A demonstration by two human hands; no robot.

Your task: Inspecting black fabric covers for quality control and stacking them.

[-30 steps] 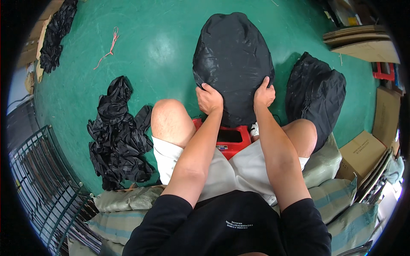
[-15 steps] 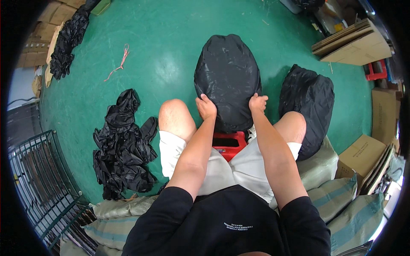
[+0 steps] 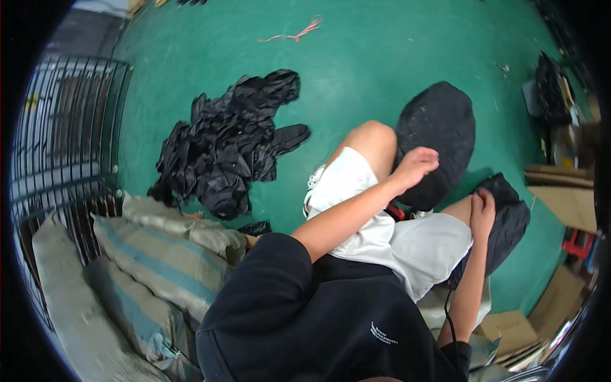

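Note:
A black, smooth-covered oval bundle (image 3: 439, 137) stands on the green floor in front of my knees. My left hand (image 3: 416, 169) hovers over its near left side, fingers loosely bent and nothing in them. Beside my right knee, my right hand (image 3: 484, 211) lies with its fingers forward against a second black wrapped bundle (image 3: 509, 219). Nothing shows in that hand. Between my legs, part of a red plastic stool (image 3: 396, 212) is visible beneath the oval bundle. A thin dark cord (image 3: 448, 312) hangs by my right forearm.
Crumpled black sheeting or bags (image 3: 232, 140) lie in a heap on the left. A pink string (image 3: 296, 37) is on the floor beyond. Stuffed woven sacks (image 3: 159, 254) lie behind my left side, near a dark metal rack (image 3: 76, 127). Flattened cardboard (image 3: 566, 204) stands at right.
Both hands have come off the sides of the oval bundle. My right hand has moved to the bundle by my right knee. The view has swung left.

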